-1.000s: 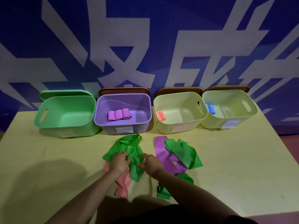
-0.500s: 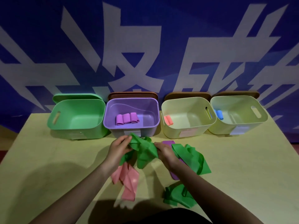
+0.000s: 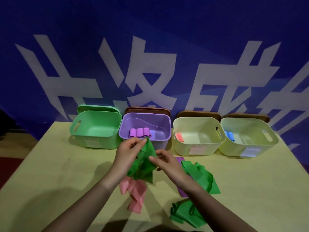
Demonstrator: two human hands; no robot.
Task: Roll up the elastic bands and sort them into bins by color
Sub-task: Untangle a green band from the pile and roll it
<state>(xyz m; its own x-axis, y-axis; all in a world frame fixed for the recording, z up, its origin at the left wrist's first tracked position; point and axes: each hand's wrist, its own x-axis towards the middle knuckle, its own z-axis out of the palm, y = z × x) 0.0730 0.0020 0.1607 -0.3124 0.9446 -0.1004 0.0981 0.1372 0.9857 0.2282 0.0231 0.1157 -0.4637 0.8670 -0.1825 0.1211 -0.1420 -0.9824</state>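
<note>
Holding a green band [image 3: 147,163] up off the table [image 3: 66,173], the person has both hands closed on it. The left hand [image 3: 128,153] pinches its top edge between thumb and fingertips, in front of the purple bin [image 3: 163,131]. The right hand [image 3: 165,162] pinches the same band a little lower on its right side, and the rest hangs down crumpled between the two wrists.

Below the hands a pink band [image 3: 136,195] lies loose on the table, partly under the hanging green one. To the right a second green band [image 3: 200,176] lies rumpled over a purple band [image 3: 181,191], most of which is hidden by the right forearm. A third green band [image 3: 185,213] sits folded near the table's front edge.

Four bins stand in a row at the back. The green bin [image 3: 93,141] on the left shows nothing inside. The purple bin holds three purple rolls [image 3: 139,132] side by side. The next, a pale cream bin [image 3: 197,148], has one pink roll [image 3: 179,137] against its left wall. The far cream bin [image 3: 247,149] has a blue roll [image 3: 229,135] at its left wall.

Each bin carries a small label on its front, too blurred to read. Lids lean behind the bins. The blue wall [image 3: 50,30] behind carries large white characters, cut off by the bins and too broken up to read for certain.
</note>
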